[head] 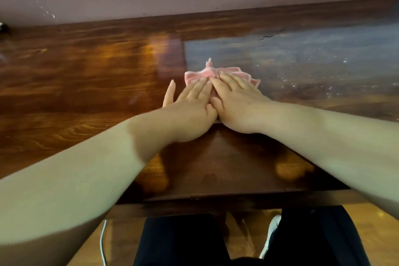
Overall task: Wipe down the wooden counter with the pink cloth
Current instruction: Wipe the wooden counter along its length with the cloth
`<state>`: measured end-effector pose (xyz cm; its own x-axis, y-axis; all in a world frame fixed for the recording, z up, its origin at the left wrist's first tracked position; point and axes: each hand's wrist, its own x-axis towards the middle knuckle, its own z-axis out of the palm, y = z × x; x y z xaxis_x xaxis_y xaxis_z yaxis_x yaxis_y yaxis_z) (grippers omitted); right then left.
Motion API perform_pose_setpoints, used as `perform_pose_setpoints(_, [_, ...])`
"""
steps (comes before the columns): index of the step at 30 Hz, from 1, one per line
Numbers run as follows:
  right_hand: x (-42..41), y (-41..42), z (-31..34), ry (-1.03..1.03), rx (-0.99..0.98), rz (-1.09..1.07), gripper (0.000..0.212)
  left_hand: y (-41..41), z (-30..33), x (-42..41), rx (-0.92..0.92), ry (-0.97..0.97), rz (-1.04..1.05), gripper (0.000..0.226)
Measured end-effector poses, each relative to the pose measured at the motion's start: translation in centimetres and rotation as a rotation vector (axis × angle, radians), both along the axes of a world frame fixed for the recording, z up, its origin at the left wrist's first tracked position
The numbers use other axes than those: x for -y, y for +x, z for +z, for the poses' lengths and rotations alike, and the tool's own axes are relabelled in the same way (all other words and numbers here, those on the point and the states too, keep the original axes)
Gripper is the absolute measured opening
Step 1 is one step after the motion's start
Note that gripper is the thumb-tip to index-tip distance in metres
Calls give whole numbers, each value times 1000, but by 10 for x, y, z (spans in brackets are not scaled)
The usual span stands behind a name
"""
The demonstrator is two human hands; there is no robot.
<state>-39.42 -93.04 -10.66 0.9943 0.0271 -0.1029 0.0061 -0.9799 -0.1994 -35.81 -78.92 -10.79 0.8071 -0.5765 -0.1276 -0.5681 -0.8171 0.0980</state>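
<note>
Pink folded terry cloth (pixel 218 74), soft, light and limp at frame centre, lies on the glossy dark wooden surface (pixel 86 75) under the flat, straight-fingered left hand (pixel 190 107) and right hand (pixel 237 103); pressing palms suit it best.

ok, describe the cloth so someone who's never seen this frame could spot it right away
Start at the wooden counter that fills the middle of the view, below the mauve wall. Near its centre, both hands lie flat side by side, left hand and right hand. The cloth is the bunched pink fabric poking out beyond their fingertips, the only pink, soft thing on the wood.
</note>
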Motion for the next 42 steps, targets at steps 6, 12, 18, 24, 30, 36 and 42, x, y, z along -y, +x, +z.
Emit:
perform_pose_setpoints(6, [-5, -34, -3, 0, 1, 55, 74, -32, -4, -18, 82, -62, -78, 66])
perform_pose_setpoints(12, [-12, -34, 0, 6, 2, 27, 67, -33, -2, -16, 67, -68, -32, 65])
perform_pose_setpoints(18, [-15, -46, 1, -30, -15, 62, 68, -46, 0, -25, 130, -60, -71, 72])
perform_pose_setpoints(24, [-24, -56, 1, -24, -17, 58, 72, -61, 3, -30, 144, -21, -33, 79])
perform_pose_setpoints(30, [-27, -62, 1, -37, -54, 92, 69, -68, 6, -36, 146, 1, -56, 68])
perform_pose_setpoints(36, [-36, -72, 0, -31, -69, 89, 72, -79, 4, -44, 113, -11, -50, 78])
perform_pose_setpoints(42, [-36, -75, 2, -29, -57, 114, 72, -80, 4, -46, 159, -10, -65, 78])
